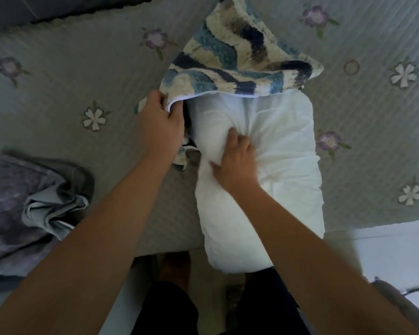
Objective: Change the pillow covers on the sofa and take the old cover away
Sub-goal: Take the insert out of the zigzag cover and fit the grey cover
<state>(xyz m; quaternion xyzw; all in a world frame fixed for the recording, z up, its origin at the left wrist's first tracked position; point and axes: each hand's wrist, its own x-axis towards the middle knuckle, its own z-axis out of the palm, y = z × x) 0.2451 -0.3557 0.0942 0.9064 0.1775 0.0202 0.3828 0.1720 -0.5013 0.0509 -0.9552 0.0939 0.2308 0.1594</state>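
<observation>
A white pillow insert (276,165) lies lengthwise on the sofa seat, its near end hanging over the front edge. Its far end sits inside a fuzzy cover with blue, navy and cream wavy stripes (232,52). My left hand (159,124) is shut on the white-edged opening of that striped cover at its left corner. My right hand (235,160) pinches a bunch of the white pillow's fabric near its middle. A crumpled grey-purple cover (29,201) lies on the seat at the left.
The sofa seat wears a grey quilted throw with stitched flowers (92,117). A dark cushion edge (34,13) shows at the top left. White floor (392,252) lies at the lower right, and my legs and feet stand below the sofa's front edge.
</observation>
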